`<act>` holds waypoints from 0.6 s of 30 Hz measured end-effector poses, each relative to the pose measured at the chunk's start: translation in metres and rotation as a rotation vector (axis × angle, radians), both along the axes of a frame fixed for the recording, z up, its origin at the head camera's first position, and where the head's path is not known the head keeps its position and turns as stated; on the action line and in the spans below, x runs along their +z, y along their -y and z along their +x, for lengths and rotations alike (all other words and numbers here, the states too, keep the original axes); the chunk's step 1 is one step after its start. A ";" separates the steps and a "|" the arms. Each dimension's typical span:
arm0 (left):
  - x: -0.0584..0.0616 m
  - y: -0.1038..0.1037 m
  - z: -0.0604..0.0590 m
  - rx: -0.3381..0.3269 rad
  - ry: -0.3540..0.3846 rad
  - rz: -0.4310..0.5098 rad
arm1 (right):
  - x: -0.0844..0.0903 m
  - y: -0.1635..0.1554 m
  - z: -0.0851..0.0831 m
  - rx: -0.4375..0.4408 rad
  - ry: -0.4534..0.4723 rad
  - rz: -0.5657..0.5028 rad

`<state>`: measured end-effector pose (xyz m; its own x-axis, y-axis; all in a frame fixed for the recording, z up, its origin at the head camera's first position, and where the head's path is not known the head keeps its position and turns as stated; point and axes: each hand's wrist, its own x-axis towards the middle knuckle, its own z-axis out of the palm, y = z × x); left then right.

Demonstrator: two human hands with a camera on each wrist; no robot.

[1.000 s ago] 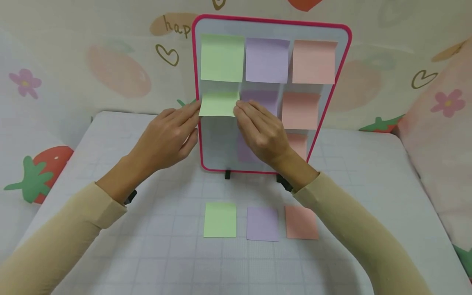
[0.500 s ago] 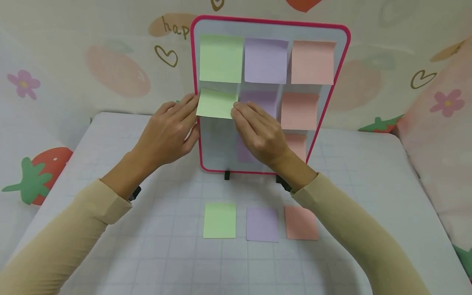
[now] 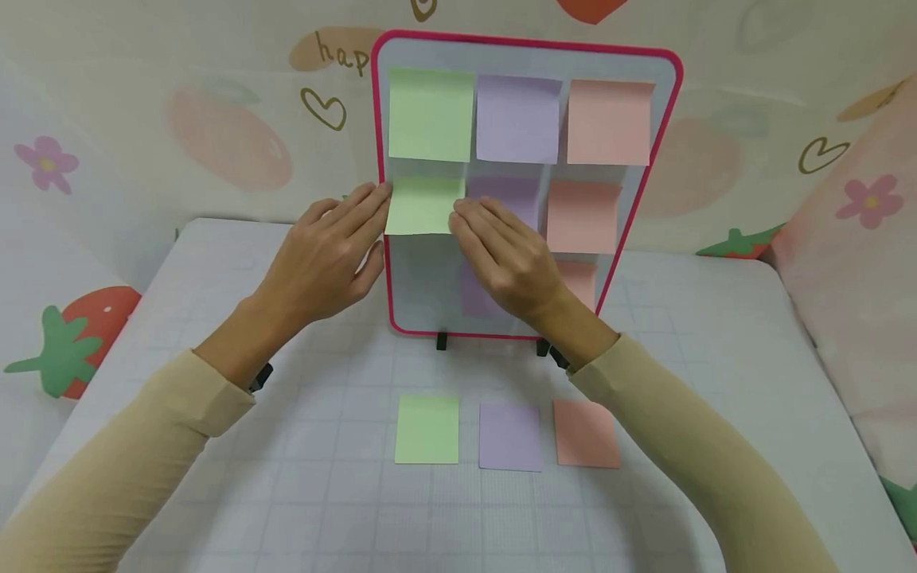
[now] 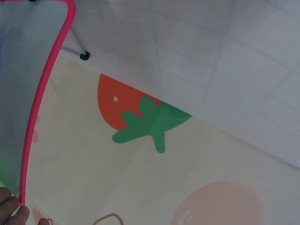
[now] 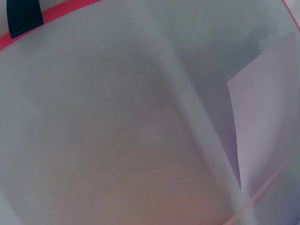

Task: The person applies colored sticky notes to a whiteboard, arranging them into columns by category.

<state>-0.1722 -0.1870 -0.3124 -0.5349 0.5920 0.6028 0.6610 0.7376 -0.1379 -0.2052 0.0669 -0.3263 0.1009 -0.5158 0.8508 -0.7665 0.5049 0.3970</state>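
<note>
A green sticky note (image 3: 427, 207) lies on the pink-framed whiteboard (image 3: 423, 286), in the left column of the middle row, its lower edge standing off the surface. My left hand (image 3: 318, 259) has its fingers extended to the note's left edge and the board's frame; its thumb is apart from the note. With bunched fingertips, my right hand (image 3: 507, 259) pinches the note's right edge near the lower corner; its thumb is hidden. That hand partly covers the purple notes (image 3: 505, 195) behind it. In the right wrist view a purple note (image 5: 267, 103) curls off the board.
Along the board's top are green (image 3: 430, 115), purple (image 3: 518, 119) and pink (image 3: 609, 122) notes. More pink notes (image 3: 583, 216) run down the right. On the table (image 3: 322, 477) in front lie a green note (image 3: 427, 430), a purple note (image 3: 510, 436) and a pink note (image 3: 586, 434).
The green note tilted with its lower right corner down, then came level again, slightly lower than at first. My left hand shifted a little up; my right hand stayed almost still at the note.
</note>
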 end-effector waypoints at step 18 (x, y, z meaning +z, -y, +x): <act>0.007 -0.001 -0.003 0.004 -0.087 -0.085 | -0.007 -0.001 -0.001 -0.030 0.035 0.035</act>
<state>-0.1754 -0.1858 -0.3055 -0.4855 0.6410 0.5945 0.6406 0.7236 -0.2570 -0.2063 0.0676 -0.3333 0.0550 -0.5480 0.8347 -0.7648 0.5142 0.3880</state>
